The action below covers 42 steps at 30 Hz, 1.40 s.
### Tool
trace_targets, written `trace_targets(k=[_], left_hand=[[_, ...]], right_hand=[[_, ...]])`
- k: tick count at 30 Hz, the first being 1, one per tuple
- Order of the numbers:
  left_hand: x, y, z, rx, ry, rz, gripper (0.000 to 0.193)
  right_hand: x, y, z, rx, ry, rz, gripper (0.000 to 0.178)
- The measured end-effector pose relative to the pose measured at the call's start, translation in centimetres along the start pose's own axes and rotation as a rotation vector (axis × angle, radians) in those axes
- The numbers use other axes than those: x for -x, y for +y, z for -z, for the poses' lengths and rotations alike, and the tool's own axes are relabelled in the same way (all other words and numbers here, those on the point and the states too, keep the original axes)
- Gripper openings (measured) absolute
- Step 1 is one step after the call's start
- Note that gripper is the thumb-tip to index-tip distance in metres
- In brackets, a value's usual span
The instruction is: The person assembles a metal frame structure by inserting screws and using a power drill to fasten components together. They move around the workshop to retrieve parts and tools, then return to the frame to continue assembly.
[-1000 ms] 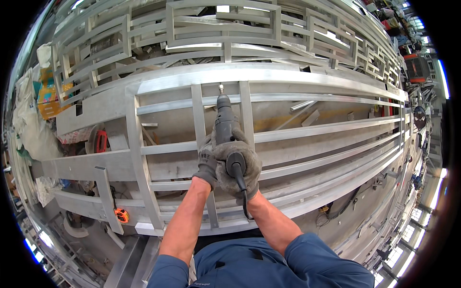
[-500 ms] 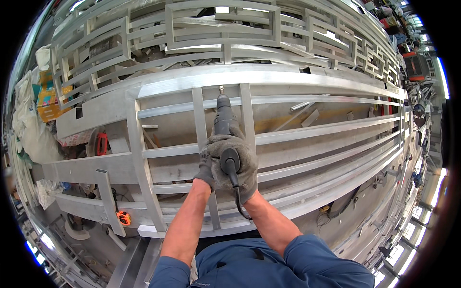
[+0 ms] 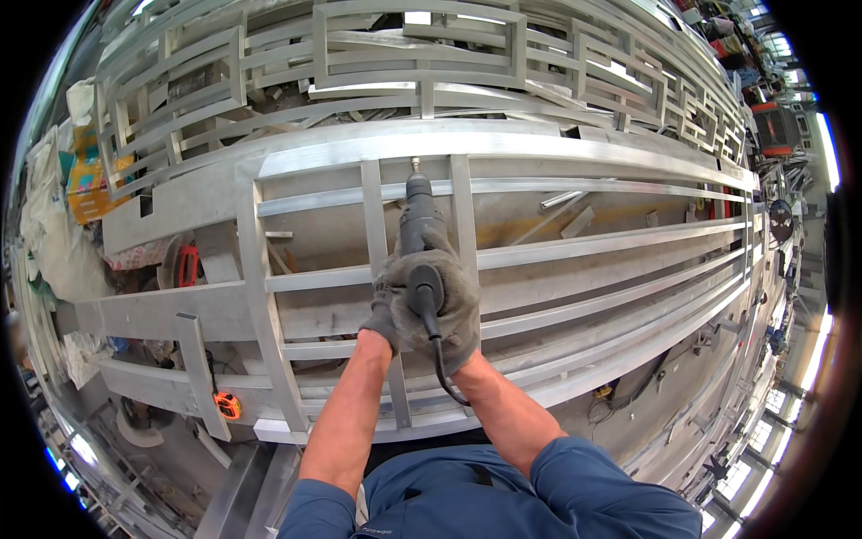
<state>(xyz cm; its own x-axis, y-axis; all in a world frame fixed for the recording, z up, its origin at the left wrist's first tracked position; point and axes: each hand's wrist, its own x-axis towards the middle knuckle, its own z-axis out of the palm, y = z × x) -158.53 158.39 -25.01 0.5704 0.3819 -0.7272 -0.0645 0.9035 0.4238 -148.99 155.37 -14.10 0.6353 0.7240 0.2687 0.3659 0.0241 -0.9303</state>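
Both my grey-gloved hands are closed round a dark corded power drill [image 3: 419, 220], which points away from me. My right hand [image 3: 456, 314] wraps the rear of the tool, where the black cord comes out and loops down by my right wrist. Against its left side sits my left hand [image 3: 386, 301], its fingers partly hidden. The drill's bit end meets the inner face of the far rail [image 3: 377, 148] of an aluminium frame, between two short uprights. Whether the bit is in the metal or holds a screw is too small to tell.
Another aluminium lattice frame [image 3: 417, 43] lies beyond. An orange tape measure [image 3: 228, 406] rests at the left near a loose flat bar [image 3: 201, 377]. A red-and-black tool [image 3: 188, 267] and crumpled white sheeting [image 3: 54, 216] are farther left. Long bars [image 3: 620, 242] run off to the right.
The view has shifted slightly. Both hands keep their hold on the drill, which stays almost in place at the far rail.
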Motion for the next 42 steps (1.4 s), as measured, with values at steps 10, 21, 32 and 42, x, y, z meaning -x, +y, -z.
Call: trace_targets(k=[10,21,32,42], left_hand=[[0.1,1.5,0.8,-0.07,0.028,0.033,0.04],[-0.4,2.1,1.2,-0.127,0.043,-0.072,0.037],[-0.6,0.7,-1.4,-0.4,0.056,-0.25,0.035],[-2.8,-1.0,-0.9,0.01,0.072,-0.108,0.025]], right_hand=[[0.5,-0.4,-1.8,-0.129,0.096,-0.172,0.017],[-0.1,-0.1,-2.4,-0.037,0.073,-0.071,0.02],[-0.5,0.6,0.9,-0.049,-0.074,-0.021,0.023],[-0.6,0.7,2.5,-0.081,-0.116,-0.044,0.023]])
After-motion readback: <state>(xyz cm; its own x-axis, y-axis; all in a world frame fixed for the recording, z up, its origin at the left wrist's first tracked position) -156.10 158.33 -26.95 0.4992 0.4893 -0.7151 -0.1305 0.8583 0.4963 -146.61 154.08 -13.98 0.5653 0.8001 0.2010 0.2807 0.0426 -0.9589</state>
